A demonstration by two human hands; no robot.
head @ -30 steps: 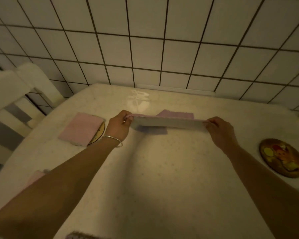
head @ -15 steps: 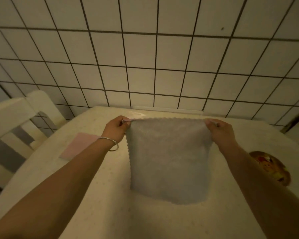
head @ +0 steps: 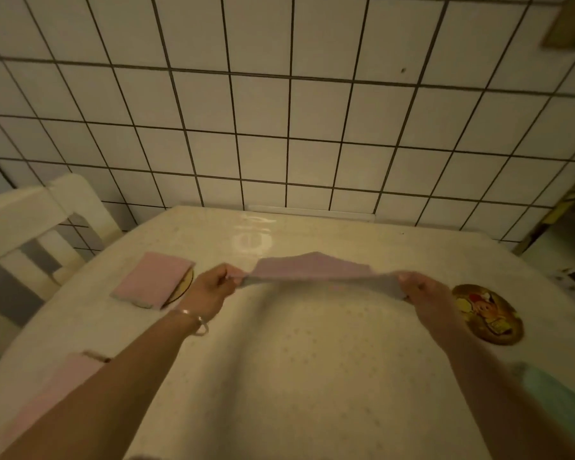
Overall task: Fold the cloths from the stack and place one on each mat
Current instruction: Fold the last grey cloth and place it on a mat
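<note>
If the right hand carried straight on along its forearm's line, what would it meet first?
The right hand points toward the far table edge; past the cloth it pinches, only bare table, then likely the tiled wall. Depth unclear.

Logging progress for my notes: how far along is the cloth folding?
Done: a folded pink cloth lies on the left mat. In hand: left hand and right hand hold a cloth stretched between them. Left: the right mat is bare.

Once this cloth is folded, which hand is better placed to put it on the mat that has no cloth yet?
Probably the right hand. The bare round mat lies just beside it, while the left hand is next to the mat already covered by a pink folded cloth. Both hands pinch the held cloth.
</note>
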